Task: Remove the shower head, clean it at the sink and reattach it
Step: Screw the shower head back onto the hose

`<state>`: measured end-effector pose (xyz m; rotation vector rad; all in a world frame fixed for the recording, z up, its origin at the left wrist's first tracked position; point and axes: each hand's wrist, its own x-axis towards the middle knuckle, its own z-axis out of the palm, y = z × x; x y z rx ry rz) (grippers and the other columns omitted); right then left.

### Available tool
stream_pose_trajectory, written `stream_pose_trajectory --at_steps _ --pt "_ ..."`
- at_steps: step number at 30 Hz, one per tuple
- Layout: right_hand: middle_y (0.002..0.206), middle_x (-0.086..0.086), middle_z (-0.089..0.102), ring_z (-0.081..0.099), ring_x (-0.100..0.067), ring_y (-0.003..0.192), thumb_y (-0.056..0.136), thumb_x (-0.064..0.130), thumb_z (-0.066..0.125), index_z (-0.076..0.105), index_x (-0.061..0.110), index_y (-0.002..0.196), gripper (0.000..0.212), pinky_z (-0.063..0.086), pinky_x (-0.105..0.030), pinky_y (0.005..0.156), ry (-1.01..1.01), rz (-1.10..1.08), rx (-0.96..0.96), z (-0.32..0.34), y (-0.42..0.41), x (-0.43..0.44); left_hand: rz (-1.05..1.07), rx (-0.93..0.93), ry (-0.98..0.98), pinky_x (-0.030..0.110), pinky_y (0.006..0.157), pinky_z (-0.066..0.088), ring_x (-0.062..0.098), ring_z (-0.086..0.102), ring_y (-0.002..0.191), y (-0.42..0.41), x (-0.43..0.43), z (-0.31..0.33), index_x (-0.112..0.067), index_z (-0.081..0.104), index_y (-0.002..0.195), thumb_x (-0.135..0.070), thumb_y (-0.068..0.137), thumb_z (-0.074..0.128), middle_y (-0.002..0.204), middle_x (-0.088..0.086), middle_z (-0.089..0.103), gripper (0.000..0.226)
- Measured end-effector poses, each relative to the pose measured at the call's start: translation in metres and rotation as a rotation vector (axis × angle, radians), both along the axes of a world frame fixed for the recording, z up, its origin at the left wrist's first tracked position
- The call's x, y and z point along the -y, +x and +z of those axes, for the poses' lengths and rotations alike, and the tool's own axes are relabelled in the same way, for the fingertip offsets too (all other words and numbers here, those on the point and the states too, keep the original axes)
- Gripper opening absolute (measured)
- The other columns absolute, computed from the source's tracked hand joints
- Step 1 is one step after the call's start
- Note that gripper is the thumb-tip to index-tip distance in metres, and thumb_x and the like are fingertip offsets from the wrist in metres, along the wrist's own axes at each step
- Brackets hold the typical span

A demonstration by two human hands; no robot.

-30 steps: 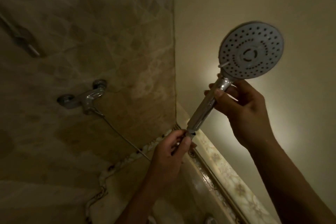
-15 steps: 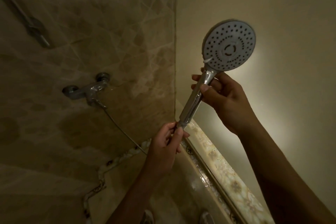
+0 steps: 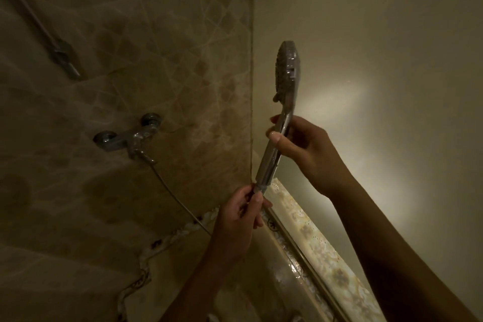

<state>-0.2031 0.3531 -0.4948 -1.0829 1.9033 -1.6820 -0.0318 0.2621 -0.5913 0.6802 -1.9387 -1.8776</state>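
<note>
Dim, warm light fills the room. A tiled wall [image 3: 125,65] with a faint diamond pattern (darkly mottled in patches) meets a plain cream wall [image 3: 379,34] at a corner. A bright patch [image 3: 347,97] glows on the plain wall.

The shower head [image 3: 287,70] has rotated on its handle: a second ago its nozzle face looked at the camera as a full disc, and now it shows edge-on above the right hand [image 3: 303,149], with the nozzles turned left.
</note>
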Motion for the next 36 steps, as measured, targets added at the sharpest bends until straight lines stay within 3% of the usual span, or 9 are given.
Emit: stream_pose_trajectory --at_steps 4,8,10,16,22,25,29,32,36 --pt "0.114 -0.008 0.078 0.073 -0.024 0.114 0.096 0.004 0.065 0.062 0.008 0.132 0.037 0.059 -0.032 0.094 -0.107 0.180 0.260 -0.003 0.003 -0.005 0.009 -0.014 0.005 0.018 0.058 0.049 0.001 0.060 0.062 0.003 0.002 -0.001 -0.046 0.072 0.101 -0.057 0.094 0.055 0.091 -0.005 0.077 0.022" --pt "0.095 -0.017 0.072 0.070 -0.032 0.084 0.079 0.031 0.084 0.071 0.011 0.111 0.039 0.063 -0.043 0.079 -0.020 -0.064 0.067 0.001 0.015 0.008 0.026 -0.004 0.000 0.020 0.057 0.048 0.002 0.059 0.062 0.006 0.003 -0.004 -0.045 0.072 0.101 -0.057 0.093 0.057 0.090 -0.005 0.077 0.021" --pt "0.104 -0.022 0.070 0.069 -0.038 0.093 0.077 0.039 0.082 0.071 0.012 0.109 0.044 0.060 -0.053 0.088 0.013 -0.134 0.039 0.000 0.021 0.012 0.057 -0.017 -0.016 0.019 0.057 0.049 0.001 0.059 0.062 0.008 0.006 -0.007 -0.044 0.072 0.101 -0.058 0.093 0.058 0.088 -0.007 0.077 0.021" --pt "0.127 -0.006 0.074 0.070 -0.019 0.121 0.097 0.009 0.066 0.063 0.019 0.128 0.033 0.054 -0.034 0.106 -0.026 0.230 0.308 0.001 0.018 0.001 0.092 -0.018 -0.010 0.020 0.060 0.051 0.000 0.062 0.064 0.014 0.015 -0.011 -0.049 0.072 0.104 -0.059 0.091 0.059 0.094 -0.005 0.078 0.021" --pt "0.084 0.007 0.077 0.075 -0.005 0.078 0.082 0.030 0.085 0.065 0.023 0.116 0.040 0.056 -0.016 0.069 0.106 -0.045 0.039 0.003 0.025 0.019 0.106 -0.037 -0.003 0.020 0.059 0.051 0.003 0.061 0.064 0.015 0.013 -0.012 -0.047 0.072 0.106 -0.059 0.092 0.059 0.091 -0.005 0.077 0.022" --pt "0.097 0.002 0.074 0.073 -0.007 0.087 0.085 0.034 0.083 0.060 0.023 0.120 0.043 0.061 -0.026 0.077 0.109 -0.095 -0.013 -0.001 0.032 0.025 0.119 -0.056 0.000 0.019 0.058 0.049 0.002 0.059 0.062 0.013 0.014 -0.011 -0.048 0.073 0.103 -0.057 0.091 0.059 0.088 -0.007 0.077 0.020" --pt "0.134 -0.008 0.069 0.067 -0.019 0.126 0.098 0.003 0.063 0.055 0.010 0.139 0.042 0.055 -0.036 0.105 -0.034 0.208 0.262 0.000 0.033 0.024 0.127 -0.073 -0.017 0.018 0.057 0.048 0.000 0.058 0.061 0.013 0.017 -0.014 -0.048 0.073 0.103 -0.056 0.092 0.058 0.083 -0.004 0.075 0.020" --pt "0.123 -0.011 0.074 0.071 -0.023 0.118 0.095 -0.003 0.064 0.058 0.013 0.134 0.043 0.059 -0.034 0.099 -0.061 0.204 0.333 0.002 0.033 0.024 0.119 -0.080 -0.027 0.022 0.060 0.050 0.003 0.059 0.063 0.017 0.018 -0.016 -0.046 0.073 0.103 -0.059 0.093 0.058 0.084 0.005 0.073 0.022" --pt "0.107 -0.013 0.072 0.072 -0.028 0.097 0.083 0.024 0.085 0.062 0.025 0.122 0.045 0.063 -0.043 0.086 0.083 -0.043 0.058 0.003 0.039 0.031 0.123 -0.076 -0.031 0.021 0.059 0.050 0.002 0.059 0.063 0.018 0.017 -0.014 -0.048 0.072 0.103 -0.057 0.093 0.058 0.087 -0.006 0.077 0.019"
